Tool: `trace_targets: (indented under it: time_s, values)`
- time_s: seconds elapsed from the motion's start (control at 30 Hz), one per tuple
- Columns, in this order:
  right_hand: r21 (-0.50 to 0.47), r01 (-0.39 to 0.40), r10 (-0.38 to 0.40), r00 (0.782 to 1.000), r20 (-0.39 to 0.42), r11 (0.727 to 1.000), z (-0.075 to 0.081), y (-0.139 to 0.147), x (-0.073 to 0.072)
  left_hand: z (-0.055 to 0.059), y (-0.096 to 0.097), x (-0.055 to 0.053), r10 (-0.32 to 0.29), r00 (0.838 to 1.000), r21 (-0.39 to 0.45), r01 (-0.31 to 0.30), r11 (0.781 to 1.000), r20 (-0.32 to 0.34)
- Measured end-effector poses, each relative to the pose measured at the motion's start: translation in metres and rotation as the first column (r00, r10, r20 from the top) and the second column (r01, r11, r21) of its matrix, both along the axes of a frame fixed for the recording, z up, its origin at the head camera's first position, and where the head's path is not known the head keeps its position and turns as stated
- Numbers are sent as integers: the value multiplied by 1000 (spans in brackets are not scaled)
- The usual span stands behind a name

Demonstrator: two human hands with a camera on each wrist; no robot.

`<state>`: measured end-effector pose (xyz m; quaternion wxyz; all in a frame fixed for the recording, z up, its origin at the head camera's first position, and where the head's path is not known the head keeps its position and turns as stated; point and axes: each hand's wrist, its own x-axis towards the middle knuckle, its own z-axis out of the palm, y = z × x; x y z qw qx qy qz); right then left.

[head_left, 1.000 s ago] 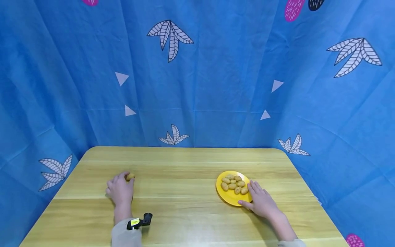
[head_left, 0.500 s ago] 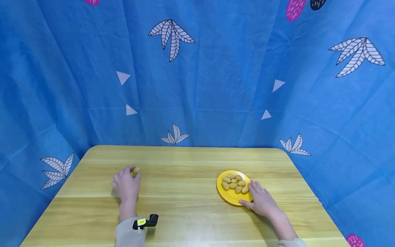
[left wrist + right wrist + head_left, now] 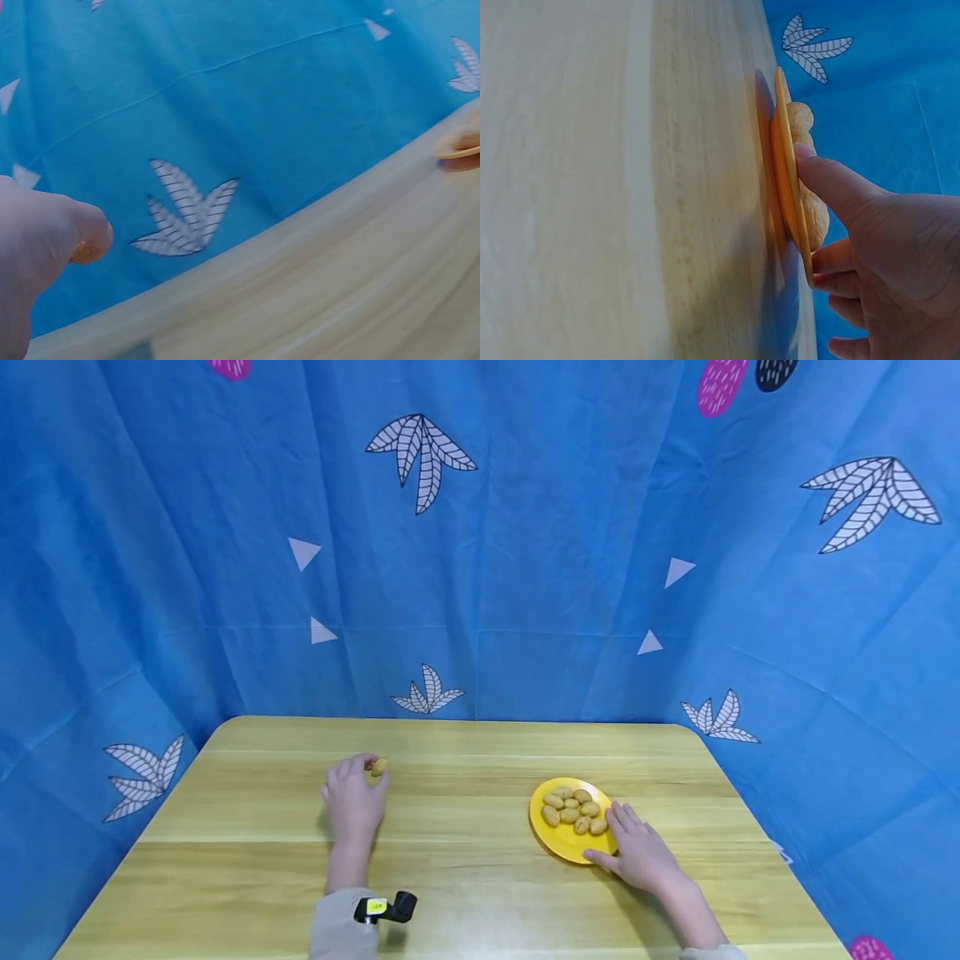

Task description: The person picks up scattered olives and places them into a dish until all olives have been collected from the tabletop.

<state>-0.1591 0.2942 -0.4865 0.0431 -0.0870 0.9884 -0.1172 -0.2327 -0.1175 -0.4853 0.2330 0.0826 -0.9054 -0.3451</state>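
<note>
My left hand (image 3: 356,802) pinches a small brown potato (image 3: 380,767) between thumb and fingers, above the left part of the table. Only a sliver of that potato (image 3: 90,253) shows past a finger in the left wrist view. At the right, a yellow plate (image 3: 562,846) carries several small potatoes (image 3: 569,815). My right hand (image 3: 643,855) rests on the plate's right rim with fingers spread and fairly straight. In the right wrist view the thumb touches the rim beside the potatoes (image 3: 815,217), and other fingertips meet the plate's edge (image 3: 781,176).
The wooden table (image 3: 450,885) has rounded far corners. A blue patterned curtain (image 3: 540,543) hangs behind it and along both sides. A black camera mount (image 3: 386,907) sits on the left sleeve (image 3: 341,931).
My left hand has lifted the potato and carried it rightward and slightly away from me. The right hand and the plate have stayed in place.
</note>
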Motion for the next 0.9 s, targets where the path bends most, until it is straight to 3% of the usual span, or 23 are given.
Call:
trace_targets:
  time_s: [0.37, 0.57, 0.9]
  values:
    - [-16, 3, -3, 1000, -10, 1000, -4, 4, 3, -5, 60, 2, -150, 988, -47, 148, 988, -41]
    - [-26, 5, -5, 1000, -18, 1000, -4, 3, 1, -6, 86, 6, -249, 967, -91, 244, 966, -54]
    - [-25, 6, -6, 1000, -9, 1000, -6, 0, 2, -16, 114, 24, -359, 932, -175, 347, 921, -42]
